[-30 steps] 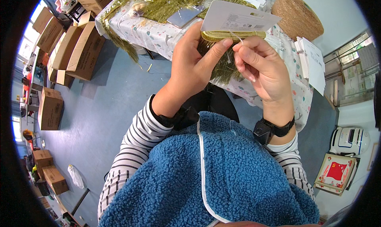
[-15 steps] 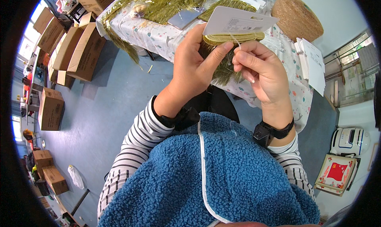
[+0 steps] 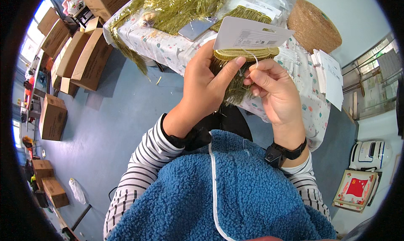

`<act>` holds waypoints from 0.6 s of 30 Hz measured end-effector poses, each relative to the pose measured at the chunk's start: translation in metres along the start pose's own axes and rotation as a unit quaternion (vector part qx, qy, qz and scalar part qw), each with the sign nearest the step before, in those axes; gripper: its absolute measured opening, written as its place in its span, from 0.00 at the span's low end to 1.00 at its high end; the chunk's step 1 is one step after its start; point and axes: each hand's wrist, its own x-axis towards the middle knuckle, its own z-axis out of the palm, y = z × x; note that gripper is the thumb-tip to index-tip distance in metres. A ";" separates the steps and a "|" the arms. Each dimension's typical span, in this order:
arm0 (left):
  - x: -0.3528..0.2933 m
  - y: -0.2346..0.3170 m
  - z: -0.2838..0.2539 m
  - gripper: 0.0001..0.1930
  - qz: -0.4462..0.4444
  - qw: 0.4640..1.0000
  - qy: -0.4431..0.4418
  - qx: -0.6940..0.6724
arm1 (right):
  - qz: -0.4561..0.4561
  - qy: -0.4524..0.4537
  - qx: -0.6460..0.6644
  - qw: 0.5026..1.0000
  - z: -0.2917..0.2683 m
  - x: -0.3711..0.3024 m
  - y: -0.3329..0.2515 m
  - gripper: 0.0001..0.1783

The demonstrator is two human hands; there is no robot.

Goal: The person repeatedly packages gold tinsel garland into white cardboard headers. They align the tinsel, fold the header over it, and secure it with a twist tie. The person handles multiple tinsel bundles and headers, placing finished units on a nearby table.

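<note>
My left hand (image 3: pixel 206 79) is closed around a folded bundle of olive-green tinsel fringe (image 3: pixel 248 53), thumb on its near face. A white printed header card (image 3: pixel 252 34) stands up along the bundle's top band. Strands of the fringe hang down between my hands. A thin white tie (image 3: pixel 256 59) loops out from the band. Its lower part runs to my right hand (image 3: pixel 275 85), whose thumb and fingertips are pinched on it. The tie's far end is hidden by the fingers.
A table with a patterned cloth (image 3: pixel 168 47) bears loose green tinsel (image 3: pixel 185 7), a phone (image 3: pixel 197 29), another tinsel bundle (image 3: pixel 252 14), a large spool of brown cord (image 3: pixel 313 26) and stacked white cards (image 3: pixel 328 74). Cardboard boxes (image 3: pixel 90 60) stand on the floor at left.
My right hand has moved slightly down, with the tie now showing as a wider loop above it. The left hand keeps its grip on the bundle.
</note>
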 end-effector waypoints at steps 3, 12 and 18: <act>-0.001 0.001 0.002 0.14 -0.018 1.000 -0.001 -0.009 | -0.013 0.019 -0.027 0.999 0.002 0.001 0.004 0.07; 0.000 0.003 0.001 0.13 -0.002 1.000 -0.014 0.026 | -0.026 0.019 -0.049 0.998 0.003 0.003 0.009 0.06; -0.002 0.002 0.003 0.13 -0.010 1.000 -0.006 0.001 | -0.022 0.015 -0.031 0.999 0.002 0.005 0.010 0.05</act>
